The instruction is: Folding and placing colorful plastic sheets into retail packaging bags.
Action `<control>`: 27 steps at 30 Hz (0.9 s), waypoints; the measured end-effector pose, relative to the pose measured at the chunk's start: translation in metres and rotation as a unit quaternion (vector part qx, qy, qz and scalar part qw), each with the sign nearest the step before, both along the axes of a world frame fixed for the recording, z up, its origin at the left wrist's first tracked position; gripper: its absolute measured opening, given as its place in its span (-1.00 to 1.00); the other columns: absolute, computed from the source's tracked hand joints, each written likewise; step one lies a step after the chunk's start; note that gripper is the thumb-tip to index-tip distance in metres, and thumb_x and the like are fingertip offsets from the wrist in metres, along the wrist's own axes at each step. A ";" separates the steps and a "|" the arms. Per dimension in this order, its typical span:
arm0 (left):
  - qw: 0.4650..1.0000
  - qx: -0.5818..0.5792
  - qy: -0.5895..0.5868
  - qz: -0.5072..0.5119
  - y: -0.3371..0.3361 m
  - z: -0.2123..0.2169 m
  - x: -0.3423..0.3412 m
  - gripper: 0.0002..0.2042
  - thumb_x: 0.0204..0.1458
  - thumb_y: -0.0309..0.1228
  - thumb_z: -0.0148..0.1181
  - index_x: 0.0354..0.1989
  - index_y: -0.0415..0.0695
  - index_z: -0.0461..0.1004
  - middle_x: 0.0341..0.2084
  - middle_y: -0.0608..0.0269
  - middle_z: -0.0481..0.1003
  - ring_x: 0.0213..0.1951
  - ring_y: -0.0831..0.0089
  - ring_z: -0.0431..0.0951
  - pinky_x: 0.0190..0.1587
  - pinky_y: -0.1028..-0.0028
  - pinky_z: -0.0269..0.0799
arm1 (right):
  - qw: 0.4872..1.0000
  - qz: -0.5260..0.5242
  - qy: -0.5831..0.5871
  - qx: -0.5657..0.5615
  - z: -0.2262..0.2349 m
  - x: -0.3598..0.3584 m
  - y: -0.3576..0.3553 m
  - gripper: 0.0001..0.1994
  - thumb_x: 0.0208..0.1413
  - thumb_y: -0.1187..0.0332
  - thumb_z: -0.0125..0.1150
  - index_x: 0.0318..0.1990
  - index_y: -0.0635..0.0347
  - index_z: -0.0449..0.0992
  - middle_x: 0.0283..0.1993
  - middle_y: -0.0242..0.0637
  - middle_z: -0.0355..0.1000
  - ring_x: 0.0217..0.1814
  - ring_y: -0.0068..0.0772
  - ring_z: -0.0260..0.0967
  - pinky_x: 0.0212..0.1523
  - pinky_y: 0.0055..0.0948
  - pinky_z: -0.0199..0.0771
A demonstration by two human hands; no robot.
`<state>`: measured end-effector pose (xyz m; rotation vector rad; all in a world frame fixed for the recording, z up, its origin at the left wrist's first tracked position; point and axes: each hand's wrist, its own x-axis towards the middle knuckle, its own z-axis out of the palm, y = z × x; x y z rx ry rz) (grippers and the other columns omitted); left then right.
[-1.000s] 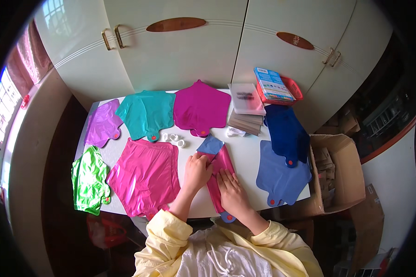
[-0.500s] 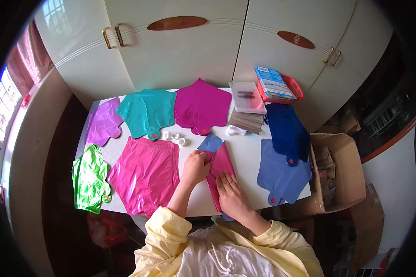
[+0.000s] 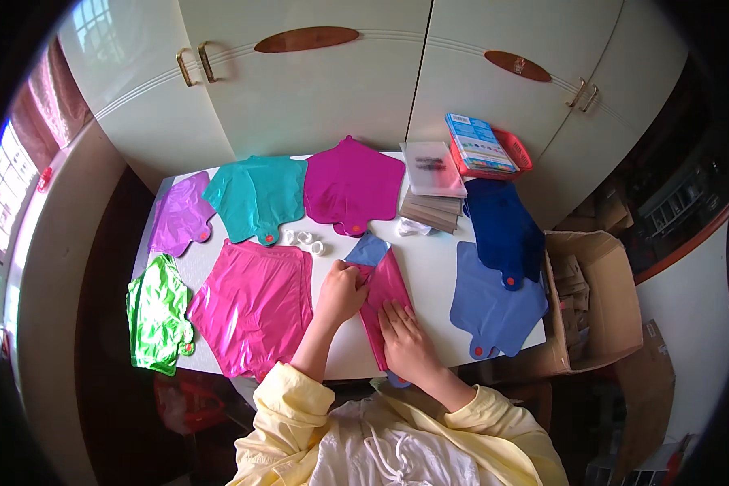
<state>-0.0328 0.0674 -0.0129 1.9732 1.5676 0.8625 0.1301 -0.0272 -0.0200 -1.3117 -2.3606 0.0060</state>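
A folded pink foil balloon (image 3: 395,283) lies on the table in front of me, with a blue foil piece (image 3: 368,250) showing at its far end. My left hand (image 3: 342,293) is closed on the pink foil's left edge, just below the blue piece; its fingertips are partly hidden. Flat on the foil's lower right part rests my right hand (image 3: 405,338), fingers stretched out. A small dark-blue rounded tab (image 3: 397,379) pokes out beneath the near end of the fold. Left of my hands lies a larger, unfolded pink foil balloon (image 3: 255,306).
More flat foil balloons lie around: purple (image 3: 180,215), teal (image 3: 257,193), magenta (image 3: 355,185), green (image 3: 158,316), navy (image 3: 505,231) and slate blue (image 3: 494,300). White rings (image 3: 305,238), grey sheets (image 3: 432,212) and a red basket (image 3: 514,150) sit farther back; a cardboard box (image 3: 607,308) stands right.
Hardly anything differs. Both hands keep their places on the folded pink foil, and the whole view has shifted very slightly.
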 end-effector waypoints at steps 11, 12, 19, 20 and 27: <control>0.979 0.094 0.035 -0.179 -0.024 0.006 0.037 -0.75 -0.08 -0.49 0.12 -0.18 -0.17 0.55 -0.37 0.08 0.43 -0.23 0.15 0.47 -0.13 0.29 0.42 | 0.998 0.013 0.048 -0.040 -0.013 0.006 0.000 -0.62 -0.03 0.45 0.05 -0.02 0.46 0.39 0.06 0.16 0.32 0.18 0.15 0.24 0.29 -0.02 0.13; 0.980 0.081 0.051 -0.172 -0.023 0.007 0.038 -0.74 -0.07 -0.48 0.11 -0.17 -0.17 0.55 -0.36 0.08 0.43 -0.22 0.15 0.48 -0.13 0.29 0.43 | 0.998 0.015 0.044 -0.032 -0.011 0.006 0.000 -0.63 -0.02 0.44 0.04 -0.04 0.46 0.40 0.02 0.16 0.34 0.16 0.14 0.26 0.28 -0.03 0.14; 0.978 0.008 0.171 -0.119 -0.005 0.013 0.051 -0.67 0.02 -0.45 -0.04 -0.02 -0.15 0.44 -0.33 0.07 0.46 -0.27 0.13 0.54 -0.24 0.23 0.48 | 0.998 0.022 0.042 -0.044 -0.008 0.008 -0.001 -0.57 -0.03 0.45 0.05 0.05 0.46 0.35 0.10 0.16 0.30 0.21 0.16 0.22 0.29 -0.03 0.12; 0.977 -0.011 0.177 -0.115 0.000 0.014 0.051 -0.64 0.01 -0.46 -0.06 0.02 -0.14 0.42 -0.31 0.04 0.47 -0.27 0.10 0.54 -0.22 0.22 0.48 | 0.998 0.022 0.041 -0.040 -0.007 0.008 -0.001 -0.55 -0.03 0.46 0.04 0.07 0.46 0.34 0.12 0.16 0.29 0.22 0.15 0.22 0.29 -0.03 0.12; 0.973 -0.040 0.196 -0.116 0.025 0.009 0.054 -0.59 0.04 -0.49 -0.16 0.11 -0.17 0.34 -0.25 -0.05 0.51 -0.25 0.04 0.56 -0.21 0.16 0.47 | 0.996 0.048 0.053 -0.058 0.001 0.014 -0.004 -0.49 -0.04 0.49 0.02 0.13 0.48 0.26 0.20 0.14 0.23 0.27 0.09 0.19 0.30 -0.08 0.13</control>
